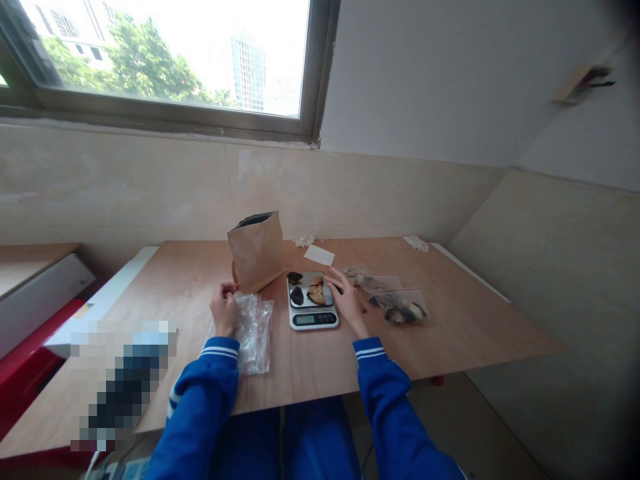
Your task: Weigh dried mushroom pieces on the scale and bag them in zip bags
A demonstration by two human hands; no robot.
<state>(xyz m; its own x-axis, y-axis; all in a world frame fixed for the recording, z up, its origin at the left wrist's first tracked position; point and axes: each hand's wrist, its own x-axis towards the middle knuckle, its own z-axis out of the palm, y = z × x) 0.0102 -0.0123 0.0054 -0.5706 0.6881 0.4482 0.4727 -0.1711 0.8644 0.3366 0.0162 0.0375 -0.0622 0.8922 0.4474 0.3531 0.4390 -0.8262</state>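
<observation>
scale [314,327], clear bags [257,333] before paper bag [257,253], filled bags [403,309] at right

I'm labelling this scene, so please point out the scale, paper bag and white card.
Scale [314,319], head view: on its front display panel.
Paper bag [257,256], head view: middle of its front face.
White card [319,255], head view: middle of its upper face.

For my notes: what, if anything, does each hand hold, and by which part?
Cannot tell: the left hand is at the plastic bags, the right hand at the scale; no clear grip shows.
</observation>
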